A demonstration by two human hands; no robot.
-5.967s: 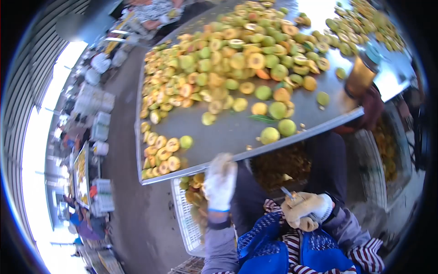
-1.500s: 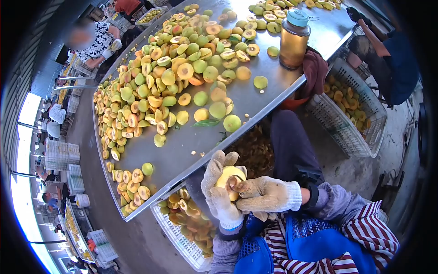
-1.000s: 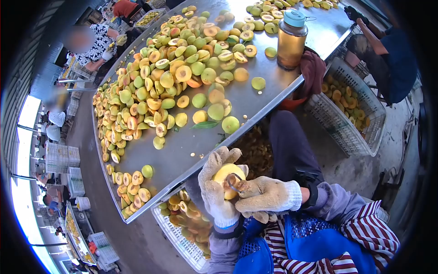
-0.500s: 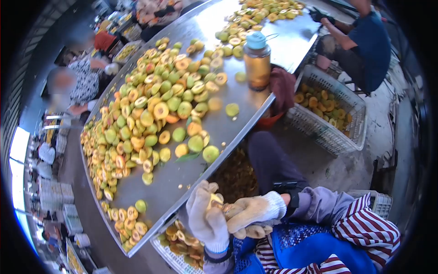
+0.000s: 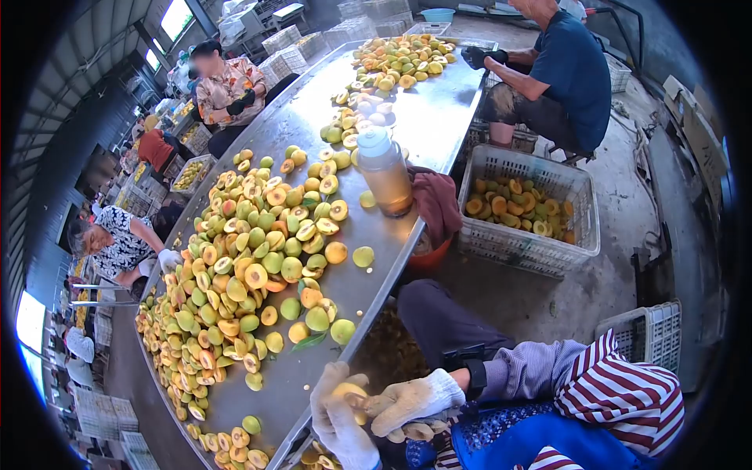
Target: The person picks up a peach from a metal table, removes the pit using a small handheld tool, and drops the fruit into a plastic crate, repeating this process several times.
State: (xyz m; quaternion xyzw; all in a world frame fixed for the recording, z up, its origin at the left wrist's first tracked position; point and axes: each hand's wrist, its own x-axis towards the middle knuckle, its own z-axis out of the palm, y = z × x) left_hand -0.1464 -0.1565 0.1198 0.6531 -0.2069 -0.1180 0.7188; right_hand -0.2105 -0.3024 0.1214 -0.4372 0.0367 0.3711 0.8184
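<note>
My left hand (image 5: 338, 419), in a pale, stained glove, holds a cut yellow fruit (image 5: 349, 394) at the metal table's near edge. Close on its right, my right hand (image 5: 415, 405) is gloved too, its fingers pressed together against the fruit; whatever may be between them is hidden. Halved and whole green-yellow fruits (image 5: 254, 258) lie heaped on the metal table (image 5: 356, 266). Below my hands, a container with more fruit (image 5: 317, 457) is partly hidden.
A bottle (image 5: 385, 176) stands on the table beside a dark red cloth (image 5: 435, 205). A crate (image 5: 523, 252) of fruit sits on the floor at right. Co-workers sit at the table's far right (image 5: 576, 78) and left side (image 5: 121, 243), another (image 5: 227, 90) farther back.
The view has shifted, showing more of the room at the top. The fruit in my left hand is now more exposed, and my hands appear lower in the frame.
</note>
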